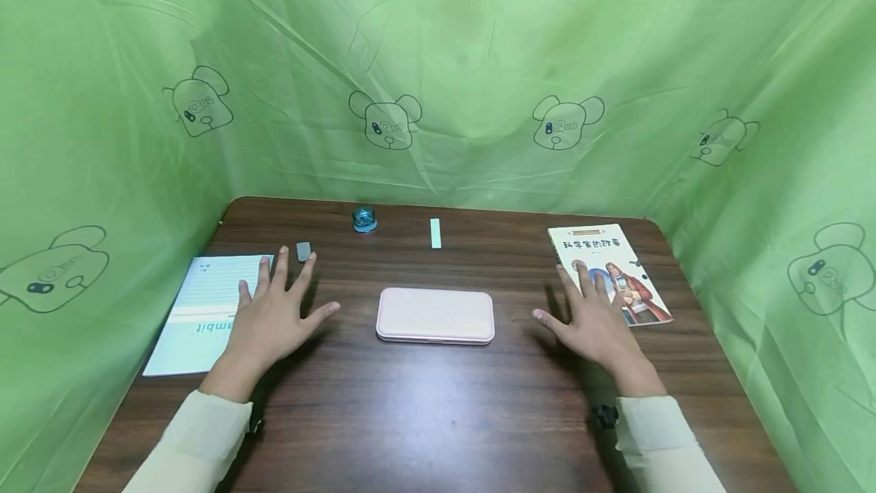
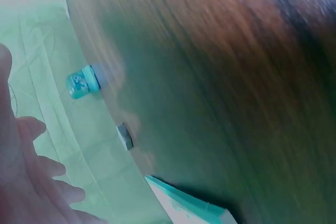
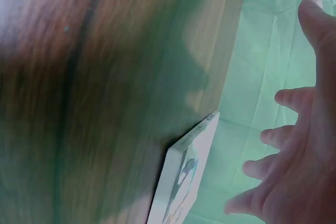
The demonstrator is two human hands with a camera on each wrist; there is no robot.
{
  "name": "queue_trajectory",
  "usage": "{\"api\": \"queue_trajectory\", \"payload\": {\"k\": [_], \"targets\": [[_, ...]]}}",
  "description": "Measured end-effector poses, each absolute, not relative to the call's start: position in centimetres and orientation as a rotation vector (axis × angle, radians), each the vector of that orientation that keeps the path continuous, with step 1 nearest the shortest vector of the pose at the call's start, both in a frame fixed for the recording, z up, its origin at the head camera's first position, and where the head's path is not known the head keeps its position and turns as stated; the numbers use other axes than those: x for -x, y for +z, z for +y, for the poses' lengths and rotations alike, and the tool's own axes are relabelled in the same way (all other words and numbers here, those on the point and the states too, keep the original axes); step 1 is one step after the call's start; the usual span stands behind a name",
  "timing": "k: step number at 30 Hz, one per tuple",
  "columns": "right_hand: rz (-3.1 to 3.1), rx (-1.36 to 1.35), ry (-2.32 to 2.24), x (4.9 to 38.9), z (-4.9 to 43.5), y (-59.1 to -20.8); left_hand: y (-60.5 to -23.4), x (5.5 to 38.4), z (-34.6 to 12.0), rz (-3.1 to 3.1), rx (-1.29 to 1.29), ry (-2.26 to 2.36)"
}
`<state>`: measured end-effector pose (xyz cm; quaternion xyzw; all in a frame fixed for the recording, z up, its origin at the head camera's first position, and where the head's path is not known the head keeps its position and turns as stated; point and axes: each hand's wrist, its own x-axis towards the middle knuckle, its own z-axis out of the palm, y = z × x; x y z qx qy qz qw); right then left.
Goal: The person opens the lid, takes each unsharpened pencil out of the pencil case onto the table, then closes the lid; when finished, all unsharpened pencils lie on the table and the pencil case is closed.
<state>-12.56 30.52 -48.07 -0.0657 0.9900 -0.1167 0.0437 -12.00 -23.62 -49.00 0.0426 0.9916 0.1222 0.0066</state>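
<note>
With fingers spread, my left hand (image 1: 271,318) hovers above the table beside a light blue notebook (image 1: 181,352), partly covering it from view. A small grey eraser (image 1: 304,252) lies just beyond its fingertips. My right hand (image 1: 594,323), also spread and holding nothing, is over the near left edge of a white book (image 1: 602,240) with an illustrated cover. In the right wrist view its fingers stand off the book (image 3: 184,182). Between the hands lies a closed pale pink pencil case (image 1: 435,316). Neither hand touches it.
Toward the back of the brown wooden table (image 1: 424,409) stand a small round teal container (image 1: 364,220) and a flat pale green strip (image 1: 435,233). Green curtains (image 1: 465,36) with printed bear faces enclose the back and both sides.
</note>
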Motion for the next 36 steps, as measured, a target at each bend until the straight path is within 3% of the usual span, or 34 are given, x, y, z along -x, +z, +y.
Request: {"api": "queue_trajectory", "payload": {"k": [13, 21, 36], "targets": [[2.817, 0.487, -0.681, 12.9, 23.6, -48.1, -48.5, 12.7, -18.9, 2.913, -0.346, 0.890], [2.741, 0.601, -0.697, 12.6, 19.4, -48.9, -49.9, 12.8, -14.7, 2.745, -0.561, 0.871], [2.774, 0.675, -0.670, 12.4, 19.3, -49.5, -50.4, 12.9, -13.3, 2.741, -0.703, 0.747]]}}
